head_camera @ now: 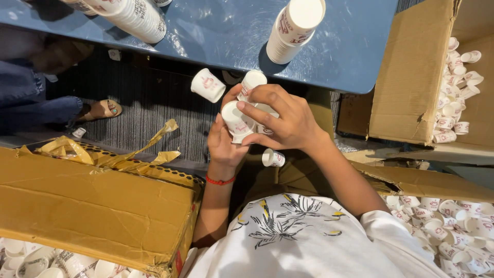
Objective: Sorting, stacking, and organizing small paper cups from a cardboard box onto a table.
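My left hand [225,145], with a red band at the wrist, holds small white paper cups [237,122] with red print from below. My right hand [286,119] wraps over the same cups from the right, fingers curled on their sides. Another white cup [251,80] pokes up behind the fingers. Two loose cups are near: one [208,85] just upper left of my hands, one [272,157] lying on its side just below them.
A blue table [221,36] carries a tall cup stack [294,30] and a leaning stack [133,17]. Open cardboard boxes full of loose cups stand right [411,77], lower right [453,226] and lower left [92,206]. Another person's sandalled foot [102,109] rests left.
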